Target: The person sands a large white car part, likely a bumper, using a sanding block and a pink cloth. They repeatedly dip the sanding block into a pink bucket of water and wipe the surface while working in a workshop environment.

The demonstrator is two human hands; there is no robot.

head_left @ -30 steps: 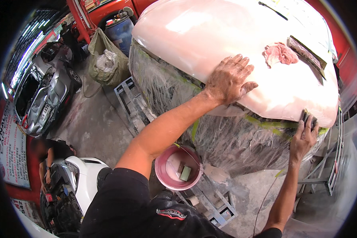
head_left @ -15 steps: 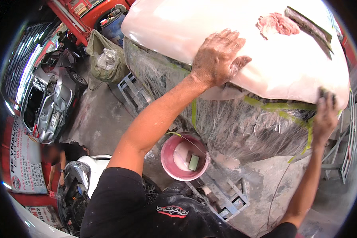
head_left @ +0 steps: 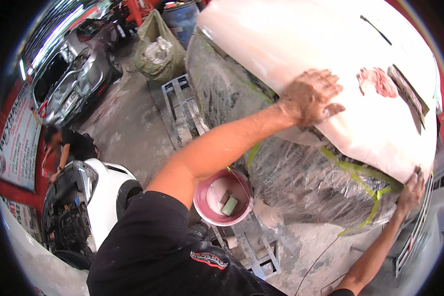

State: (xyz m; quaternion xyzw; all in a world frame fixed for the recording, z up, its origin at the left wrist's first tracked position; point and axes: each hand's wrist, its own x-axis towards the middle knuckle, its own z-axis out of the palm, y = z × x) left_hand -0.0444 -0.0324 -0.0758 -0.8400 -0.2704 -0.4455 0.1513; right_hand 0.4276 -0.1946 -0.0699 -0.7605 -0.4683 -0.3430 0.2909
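A pale pinkish-white car hood [head_left: 281, 49] spreads in front of me, its lower side covered by clear masking film [head_left: 291, 177] and yellow-green tape [head_left: 357, 173]. My left hand [head_left: 313, 96] rests flat on the hood near its edge, fingers spread, holding nothing. At the hood's right corner my right hand [head_left: 410, 195] presses a small dark pad [head_left: 418, 171] against the edge; most of the pad is hidden by the fingers. Farther up the hood lie a crumpled pink cloth [head_left: 377, 82] and a long dark strip-like piece [head_left: 408, 93].
Below the hood stands a pink bucket [head_left: 198, 204] with cloudy liquid and blocks, near metal stands [head_left: 254, 241]. A sack [head_left: 155, 64] and blue drum [head_left: 181, 22] stand at the far left. Another person [head_left: 74, 143] bends over a white car [head_left: 111, 182]; a damaged grey car [head_left: 76, 74] sits behind.
The view has shifted, and more of the hood's far part shows. My right hand has slid along the hood's edge to its right corner. My left hand stays flat on the hood.
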